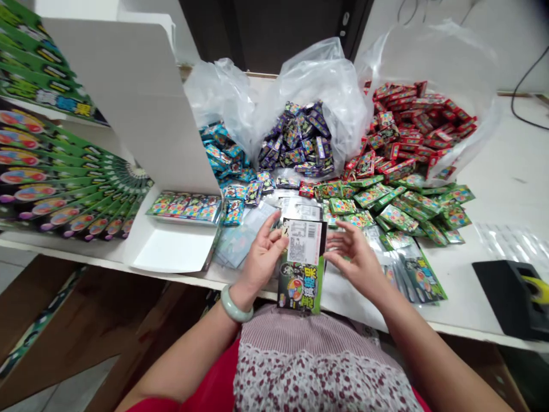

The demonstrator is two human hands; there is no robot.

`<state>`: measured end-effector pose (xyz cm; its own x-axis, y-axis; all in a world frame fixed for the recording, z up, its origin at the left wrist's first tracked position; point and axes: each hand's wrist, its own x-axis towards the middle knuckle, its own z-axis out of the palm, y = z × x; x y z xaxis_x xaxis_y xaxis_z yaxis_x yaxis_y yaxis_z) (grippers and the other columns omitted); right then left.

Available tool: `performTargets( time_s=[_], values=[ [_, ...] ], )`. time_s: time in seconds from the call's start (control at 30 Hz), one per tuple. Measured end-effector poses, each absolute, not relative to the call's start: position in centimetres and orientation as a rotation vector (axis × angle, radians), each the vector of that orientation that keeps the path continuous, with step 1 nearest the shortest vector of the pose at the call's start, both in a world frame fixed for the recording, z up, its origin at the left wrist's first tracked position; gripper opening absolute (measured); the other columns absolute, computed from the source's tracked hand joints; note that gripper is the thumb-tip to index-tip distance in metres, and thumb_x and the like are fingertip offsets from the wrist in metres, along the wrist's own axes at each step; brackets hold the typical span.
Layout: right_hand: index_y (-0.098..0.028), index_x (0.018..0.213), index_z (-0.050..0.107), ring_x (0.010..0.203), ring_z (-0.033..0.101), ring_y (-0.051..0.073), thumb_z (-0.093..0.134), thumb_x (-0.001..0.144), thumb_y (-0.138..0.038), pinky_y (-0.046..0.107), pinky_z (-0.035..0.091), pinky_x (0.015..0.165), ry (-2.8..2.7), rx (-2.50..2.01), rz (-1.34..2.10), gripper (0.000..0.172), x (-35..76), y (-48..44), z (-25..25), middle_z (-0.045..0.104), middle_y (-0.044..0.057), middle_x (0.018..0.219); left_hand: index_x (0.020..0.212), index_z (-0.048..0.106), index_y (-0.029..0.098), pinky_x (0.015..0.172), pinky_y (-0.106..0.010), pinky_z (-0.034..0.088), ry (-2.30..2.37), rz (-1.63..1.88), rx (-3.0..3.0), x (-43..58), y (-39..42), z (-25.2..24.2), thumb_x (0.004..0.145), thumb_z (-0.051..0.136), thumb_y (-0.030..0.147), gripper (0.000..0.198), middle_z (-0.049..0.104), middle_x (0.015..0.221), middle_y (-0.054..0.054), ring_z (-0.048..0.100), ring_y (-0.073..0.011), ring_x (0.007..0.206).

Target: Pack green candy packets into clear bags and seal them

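My left hand (pixel 262 256) grips the left edge of a black and green printed pouch (pixel 301 264) with a white barcode label, held over the table's front edge. My right hand (pixel 355 257) hovers at the pouch's right side, fingers spread and just touching or near it. Behind the pouch lie heaps of small candy boxes: blue boxes (pixel 223 154), purple boxes (pixel 300 137), red boxes (pixel 407 131) and green boxes (pixel 398 209). An open white carton (pixel 171 246) at the left holds a row of mixed boxes (pixel 184 207).
Clear plastic bags (pixel 317 74) lie open behind the heaps. Stacked green flat packs (pixel 64 189) fan out at the left. More printed pouches (pixel 418 277) lie at the right of my hands. A black tape dispenser (pixel 514 297) sits at the right edge.
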<state>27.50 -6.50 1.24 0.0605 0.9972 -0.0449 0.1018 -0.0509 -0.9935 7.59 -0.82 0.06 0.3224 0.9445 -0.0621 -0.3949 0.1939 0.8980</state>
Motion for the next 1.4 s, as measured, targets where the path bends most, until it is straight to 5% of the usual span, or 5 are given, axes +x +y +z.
performTargets(
  time_s=[0.37, 0.63, 0.8, 1.0, 1.4],
  values=[
    [-0.024, 0.102, 0.061, 0.075, 0.065, 0.015, 0.055, 0.090, -0.029, 0.029, 0.052, 0.065, -1.620, -1.437, 0.915, 0.015, 27.5, -6.7, 3.3, 0.068, 0.004, 0.091, 0.100, 0.060, 0.021, 0.069, -0.022, 0.052, 0.829, 0.909, 1.400, 6.0, -1.1, 2.1, 0.086, 0.063, 0.023, 0.015, 0.066, 0.088, -0.001, 0.062, -0.0118, 0.079],
    [-0.022, 0.082, 0.062, 0.092, 0.061, 0.018, 0.055, 0.089, -0.025, 0.034, 0.051, 0.078, -1.728, -1.324, 0.798, 0.011, 28.0, -5.0, 3.5, 0.065, 0.006, 0.092, 0.082, 0.068, 0.018, 0.087, -0.032, 0.053, 0.881, 0.978, 1.426, 6.1, -0.1, 2.6, 0.083, 0.065, 0.022, 0.006, 0.072, 0.100, -0.006, 0.067, -0.0166, 0.095],
    [-0.025, 0.108, 0.058, 0.078, 0.062, 0.016, 0.064, 0.083, -0.030, 0.028, 0.052, 0.060, -1.332, -1.315, 1.081, 0.026, 27.2, -4.9, 2.8, 0.064, 0.003, 0.089, 0.082, 0.070, 0.018, 0.073, -0.027, 0.055, 0.855, 0.981, 1.333, 5.4, 0.6, 2.7, 0.076, 0.072, 0.020, 0.007, 0.072, 0.083, -0.004, 0.067, -0.0147, 0.079],
    [-0.024, 0.090, 0.063, 0.097, 0.060, 0.019, 0.058, 0.087, -0.026, 0.033, 0.052, 0.073, -1.651, -1.308, 0.925, 0.005, 27.3, -5.3, 3.8, 0.063, 0.006, 0.100, 0.088, 0.072, 0.018, 0.077, -0.029, 0.053, 0.829, 0.934, 1.470, 5.1, 0.9, 3.2, 0.078, 0.070, 0.018, 0.010, 0.071, 0.087, -0.006, 0.065, -0.0155, 0.083],
    [-0.021, 0.079, 0.060, 0.069, 0.057, 0.015, 0.061, 0.085, -0.029, 0.029, 0.044, 0.059, -1.668, -1.462, 1.045, 0.009, 25.9, -3.8, 6.2, 0.061, 0.002, 0.075, 0.071, 0.064, 0.017, 0.064, -0.024, 0.049, 0.774, 0.948, 1.366, 6.2, 1.2, 3.3, 0.075, 0.070, 0.020, 0.008, 0.063, 0.073, -0.001, 0.059, -0.0119, 0.068]
  ],
)
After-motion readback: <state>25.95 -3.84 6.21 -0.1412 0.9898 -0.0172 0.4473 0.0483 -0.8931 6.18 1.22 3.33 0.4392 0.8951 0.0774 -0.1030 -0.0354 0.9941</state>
